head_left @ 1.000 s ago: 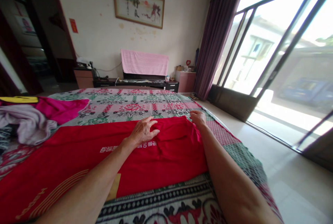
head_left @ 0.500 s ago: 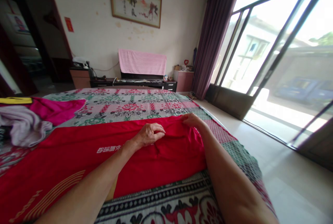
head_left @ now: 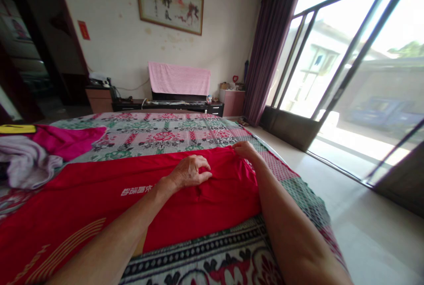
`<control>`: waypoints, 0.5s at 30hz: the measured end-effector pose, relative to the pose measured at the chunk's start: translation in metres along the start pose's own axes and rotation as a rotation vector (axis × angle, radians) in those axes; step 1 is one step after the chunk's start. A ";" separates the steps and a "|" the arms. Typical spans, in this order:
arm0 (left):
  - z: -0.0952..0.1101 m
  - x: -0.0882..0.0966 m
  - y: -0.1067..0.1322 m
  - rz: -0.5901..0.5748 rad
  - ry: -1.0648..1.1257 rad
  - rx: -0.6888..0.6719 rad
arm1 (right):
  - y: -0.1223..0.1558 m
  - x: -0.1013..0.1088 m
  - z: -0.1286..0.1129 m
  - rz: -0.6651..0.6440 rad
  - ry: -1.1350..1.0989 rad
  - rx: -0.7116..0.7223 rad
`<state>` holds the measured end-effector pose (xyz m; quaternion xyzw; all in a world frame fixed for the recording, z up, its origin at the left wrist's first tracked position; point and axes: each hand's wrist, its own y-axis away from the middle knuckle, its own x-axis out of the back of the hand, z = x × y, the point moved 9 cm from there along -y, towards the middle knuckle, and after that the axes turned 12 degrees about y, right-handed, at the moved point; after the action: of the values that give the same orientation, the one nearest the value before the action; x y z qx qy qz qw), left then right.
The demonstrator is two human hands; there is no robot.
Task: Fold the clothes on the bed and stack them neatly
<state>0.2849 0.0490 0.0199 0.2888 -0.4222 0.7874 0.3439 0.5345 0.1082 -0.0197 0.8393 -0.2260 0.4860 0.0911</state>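
A red shirt [head_left: 205,214] with white lettering and gold curved stripes lies spread across the bed in front of me. My left hand [head_left: 192,170] is on its middle, fingers curled down and closed on the cloth, with small creases beside the thumb. At the shirt's far right corner, my right hand [head_left: 245,150] pinches the bunched edge. The fingertips of both hands are partly hidden.
A patterned bedspread [head_left: 165,137] covers the bed. To the left lie a magenta garment [head_left: 74,140], a pale lilac cloth [head_left: 28,161] and a yellow piece [head_left: 18,129]. Past the bed's right edge is the tiled floor [head_left: 361,223].
The left thumb has opened slightly from the curled fingers. Both hands stay at nearly the same places on the shirt; the view has shifted a little.
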 end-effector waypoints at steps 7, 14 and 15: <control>0.011 -0.034 -0.001 -0.107 -0.133 -0.109 | -0.007 0.014 0.016 0.079 0.027 -0.091; 0.010 -0.052 0.006 -0.283 -0.134 -0.070 | -0.001 0.022 0.019 0.087 0.074 -0.085; 0.010 -0.054 0.006 -0.295 -0.130 -0.058 | -0.001 0.023 0.018 0.090 0.077 -0.078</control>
<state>0.3136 0.0214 -0.0180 0.3882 -0.4190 0.6954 0.4360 0.5588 0.0954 -0.0096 0.8047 -0.2787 0.5124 0.1104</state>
